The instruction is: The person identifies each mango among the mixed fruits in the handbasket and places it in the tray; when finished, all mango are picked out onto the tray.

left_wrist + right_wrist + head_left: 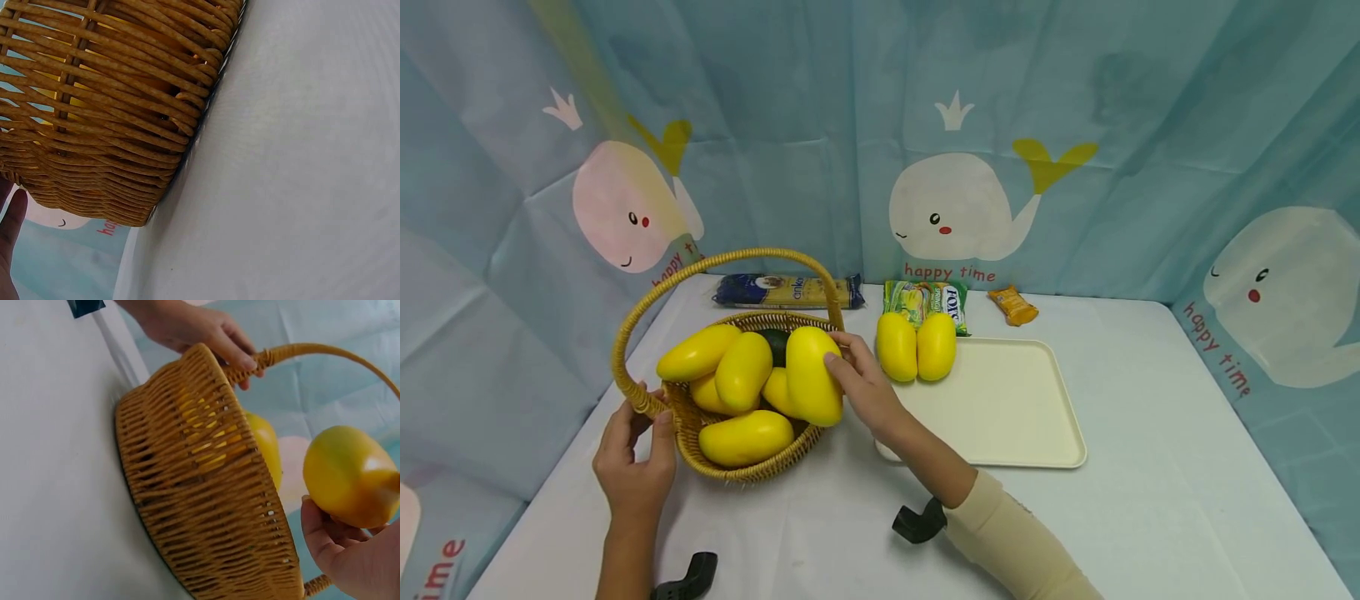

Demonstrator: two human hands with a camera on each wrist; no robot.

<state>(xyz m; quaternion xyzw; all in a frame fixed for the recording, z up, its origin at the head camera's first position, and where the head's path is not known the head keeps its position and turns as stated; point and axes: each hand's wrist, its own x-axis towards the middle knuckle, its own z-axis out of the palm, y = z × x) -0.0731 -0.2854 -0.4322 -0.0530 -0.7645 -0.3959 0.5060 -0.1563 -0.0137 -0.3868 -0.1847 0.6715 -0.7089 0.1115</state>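
A wicker basket (pixel 745 473) with a tall hoop handle stands at the left of the white table, holding several yellow mangoes (pixel 743 371) and a dark green item (pixel 775 343) partly hidden among them. My left hand (pixel 636 467) grips the foot of the handle on the basket's left side. With my right hand (pixel 867 385) I hold a mango (pixel 808 375) over the basket's right rim, thumb on top. In the right wrist view this mango (pixel 347 472) is held above the rim. Two more mangoes (pixel 917 348) lie side by side at the tray's back left corner.
Right of the basket lies a cream tray (pixel 992 417). Behind it are a green snack packet (pixel 925 300) and a small orange packet (pixel 1013 306). A blue and yellow pasta packet (pixel 790 292) lies behind the basket. A whale-print curtain (pixel 820 125) surrounds the table.
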